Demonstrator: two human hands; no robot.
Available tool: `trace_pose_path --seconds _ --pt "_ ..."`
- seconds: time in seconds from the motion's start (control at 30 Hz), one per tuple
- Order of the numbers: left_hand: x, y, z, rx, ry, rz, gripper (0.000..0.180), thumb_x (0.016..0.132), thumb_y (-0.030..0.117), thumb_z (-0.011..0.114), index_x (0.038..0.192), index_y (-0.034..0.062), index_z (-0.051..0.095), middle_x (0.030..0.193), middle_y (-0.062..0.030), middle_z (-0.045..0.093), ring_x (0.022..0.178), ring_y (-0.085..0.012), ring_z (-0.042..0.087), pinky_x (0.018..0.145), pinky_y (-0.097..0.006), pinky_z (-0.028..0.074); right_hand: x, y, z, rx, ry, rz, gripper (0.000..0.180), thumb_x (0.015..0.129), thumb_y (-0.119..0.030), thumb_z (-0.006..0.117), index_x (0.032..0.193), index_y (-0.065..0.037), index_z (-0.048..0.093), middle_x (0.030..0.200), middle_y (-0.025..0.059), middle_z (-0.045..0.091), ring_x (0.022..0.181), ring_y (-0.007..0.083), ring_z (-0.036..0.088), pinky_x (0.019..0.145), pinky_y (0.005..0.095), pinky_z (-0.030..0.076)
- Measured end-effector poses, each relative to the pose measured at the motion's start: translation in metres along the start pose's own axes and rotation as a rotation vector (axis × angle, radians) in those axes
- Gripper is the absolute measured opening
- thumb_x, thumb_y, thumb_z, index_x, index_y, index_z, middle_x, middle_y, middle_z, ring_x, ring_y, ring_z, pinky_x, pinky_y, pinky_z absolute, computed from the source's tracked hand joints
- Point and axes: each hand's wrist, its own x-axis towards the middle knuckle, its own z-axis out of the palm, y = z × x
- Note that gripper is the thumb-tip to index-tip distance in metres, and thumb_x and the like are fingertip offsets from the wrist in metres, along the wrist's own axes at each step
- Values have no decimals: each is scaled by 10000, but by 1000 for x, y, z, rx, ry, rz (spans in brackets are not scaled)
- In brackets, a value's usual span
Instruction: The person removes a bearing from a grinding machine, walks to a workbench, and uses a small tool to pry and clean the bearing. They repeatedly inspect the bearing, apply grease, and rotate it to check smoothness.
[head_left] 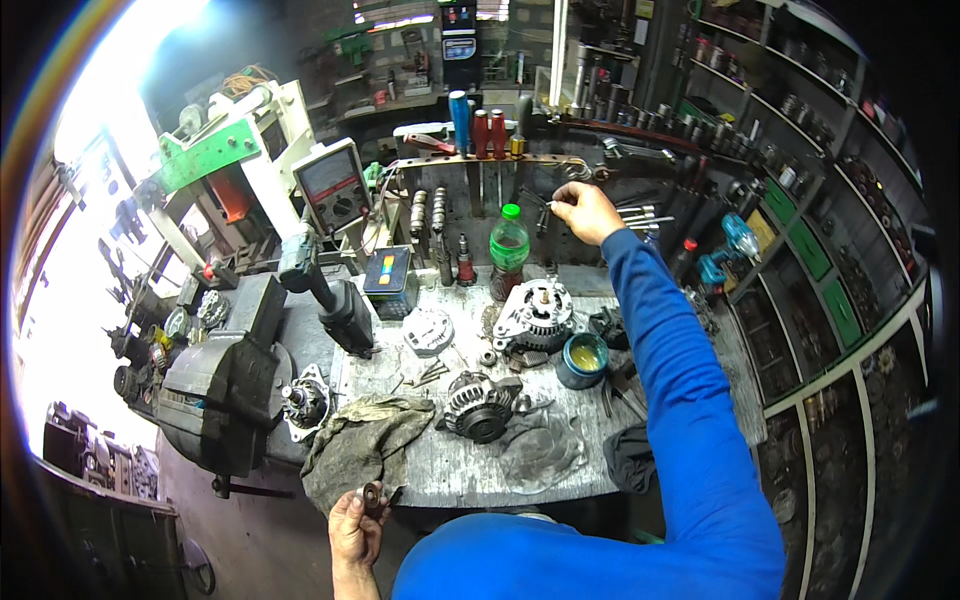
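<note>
My left hand (352, 530) is low in the view, at the bench's front edge. Its thumb and fingers are closed on a small dark ring-shaped metal part (373, 494). My right hand (590, 213) is stretched out to the far side of the bench, at the tool rack (480, 158). Its fingers are pinched at a thin dark hand tool (540, 203) whose kind I cannot make out. Nearest my left hand lies a dirty cloth (365, 440). Mid-bench are a dark alternator (478, 408) and a silver alternator housing (536, 314).
A bench vise (225, 385) and a cordless impact wrench (335, 300) occupy the left. A green-capped bottle (510, 243) and a tin of yellowish grease (583, 360) stand on the bench. Screwdrivers (490, 132) stand in the rack. Shelves (815, 145) line the right.
</note>
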Motion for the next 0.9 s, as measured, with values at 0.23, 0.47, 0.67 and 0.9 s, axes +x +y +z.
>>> trace_pose_path --seconds 0.23,0.47,0.67,0.9 --pt "9 -15 22 21 18 36 233 917 105 767 1120 20 692 1066 -110 734 951 -258 721 831 -413 603 -98 -30 54 274 -178 -180 342 926 -268 717 1128 9 698 1062 181 744 988 287 721 894 386 552" --pt "21 -23 36 -44 -19 -49 260 949 158 745 1148 5 678 1044 -97 732 969 -253 708 913 -425 572 -261 -115 130 526 -940 -436 359 970 -282 653 1215 -21 625 1086 177 660 1020 358 670 891 452 545" --pt "37 -21 53 84 -93 -32 313 948 228 750 1185 30 697 1245 -128 694 1142 -232 666 963 -439 561 -287 -117 142 478 -796 -399 349 937 -272 673 1175 -22 621 1044 175 649 1004 390 659 845 455 547" --pt "37 -12 47 -55 25 -78 355 948 247 756 1128 -51 689 1253 -132 657 1183 -228 639 974 -391 567 -289 -103 135 312 -798 -351 337 941 -259 669 1181 -25 634 1049 159 644 1006 367 654 863 445 540"
